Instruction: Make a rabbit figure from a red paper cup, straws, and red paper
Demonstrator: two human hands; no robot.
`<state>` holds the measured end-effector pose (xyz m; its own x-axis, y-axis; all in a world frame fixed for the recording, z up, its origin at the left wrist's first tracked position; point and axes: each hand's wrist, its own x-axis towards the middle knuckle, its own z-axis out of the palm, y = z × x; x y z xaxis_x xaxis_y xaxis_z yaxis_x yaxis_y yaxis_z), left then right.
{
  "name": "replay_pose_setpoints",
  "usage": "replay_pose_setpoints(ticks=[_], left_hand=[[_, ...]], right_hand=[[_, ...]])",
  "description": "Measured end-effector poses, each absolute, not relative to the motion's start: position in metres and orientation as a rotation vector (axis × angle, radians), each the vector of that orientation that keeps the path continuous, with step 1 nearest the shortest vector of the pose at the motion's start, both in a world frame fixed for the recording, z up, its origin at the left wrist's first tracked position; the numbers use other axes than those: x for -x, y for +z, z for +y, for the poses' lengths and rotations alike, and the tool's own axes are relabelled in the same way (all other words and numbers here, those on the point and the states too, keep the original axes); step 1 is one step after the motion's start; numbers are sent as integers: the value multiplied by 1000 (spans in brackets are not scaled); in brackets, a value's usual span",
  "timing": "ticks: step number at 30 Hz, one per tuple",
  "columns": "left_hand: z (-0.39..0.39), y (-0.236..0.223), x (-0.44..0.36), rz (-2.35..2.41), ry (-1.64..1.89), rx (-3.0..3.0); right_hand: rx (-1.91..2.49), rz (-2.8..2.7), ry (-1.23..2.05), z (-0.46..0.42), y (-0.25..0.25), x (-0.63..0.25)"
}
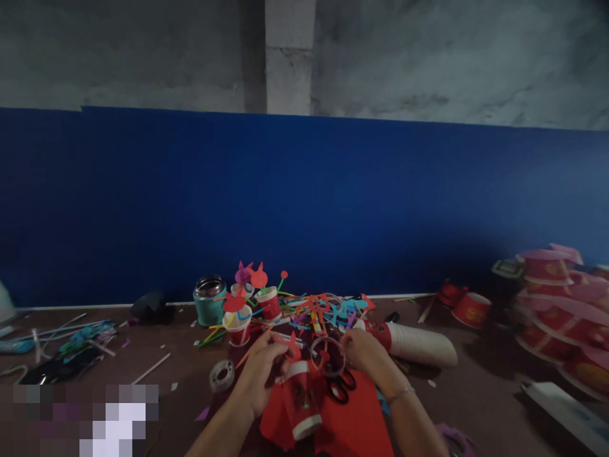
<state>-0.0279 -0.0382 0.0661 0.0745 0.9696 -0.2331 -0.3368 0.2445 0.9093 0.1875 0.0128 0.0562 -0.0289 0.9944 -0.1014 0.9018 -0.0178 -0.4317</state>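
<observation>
Red-and-white paper cup point(303, 403) beside my curled left hand point(266, 367), clear ring point(313, 349) by right hand point(362, 350), grips unclear; brown surface point(157, 406), blue partition point(304, 203).

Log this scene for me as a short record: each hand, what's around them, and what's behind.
Left hand: bent fingers beside a red-and-white cup; grip unclear
Right hand: bent fingers near a pale ring; grip unclear
Under the cup: red paper
Black-handled scissors: between the forearms
Left side: tape roll, open teal container
Right side: stacked white cups, lying down
Backdrop: blue panel below a grey wall
</observation>
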Motion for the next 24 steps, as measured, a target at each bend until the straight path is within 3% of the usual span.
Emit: replay_pose_setpoints(ticks=[5,9,13,24], left_hand=[[-40,56,19,1100,1029,-1027],[-46,46,17,1343,922,-1702],[-56,40,9,1491,418,-2343],[-53,65,21,1591,-3,-2480]], right_hand=[[2002,-1990,401,23,42,-180],[1978,-2001,360,24,39,-179],[1933,-2002,346,23,41,-178],[1960,-1985,393,24,41,-184]])
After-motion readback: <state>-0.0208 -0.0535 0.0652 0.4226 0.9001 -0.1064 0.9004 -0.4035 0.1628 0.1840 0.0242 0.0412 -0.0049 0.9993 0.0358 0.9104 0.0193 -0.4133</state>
